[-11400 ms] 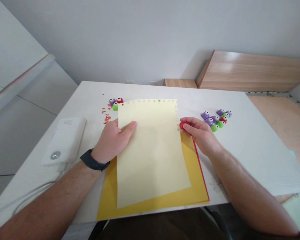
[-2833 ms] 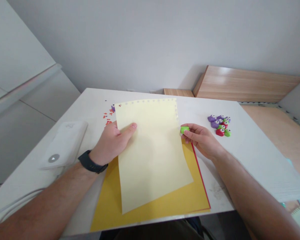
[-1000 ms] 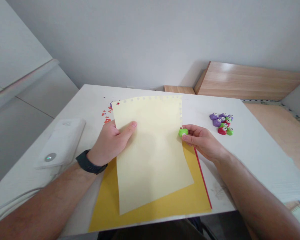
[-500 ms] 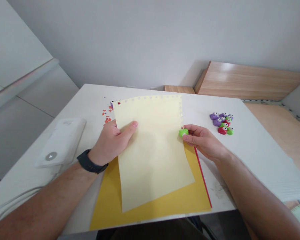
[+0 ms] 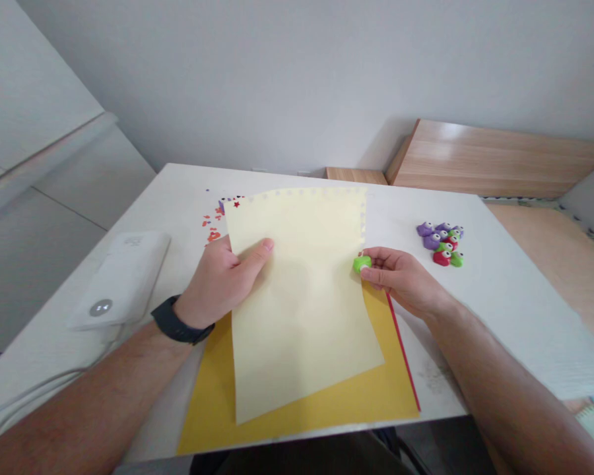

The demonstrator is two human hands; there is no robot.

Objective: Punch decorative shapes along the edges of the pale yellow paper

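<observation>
A pale yellow sheet of paper (image 5: 301, 310) is held up over a darker yellow sheet (image 5: 327, 409) on the table. Small shapes are punched out along its top edge and upper right edge, and a red star shows at its top left corner. My left hand (image 5: 232, 277) grips the paper's left side, thumb on the front. In my right hand (image 5: 396, 274), between thumb and fingers, is a small green craft punch (image 5: 362, 264), placed on the paper's right edge below the punched shapes. The fingers behind the paper are hidden.
Several purple, red and green craft punches (image 5: 440, 243) are grouped at the right on the white table (image 5: 499, 330). Red and purple paper bits (image 5: 212, 234) lie behind my left hand. A white device (image 5: 121, 280) with a cable is at the left.
The pale paper has shifted slightly, its lower end swinging a little left. Both hands keep their hold, and the green punch stays at the right edge.
</observation>
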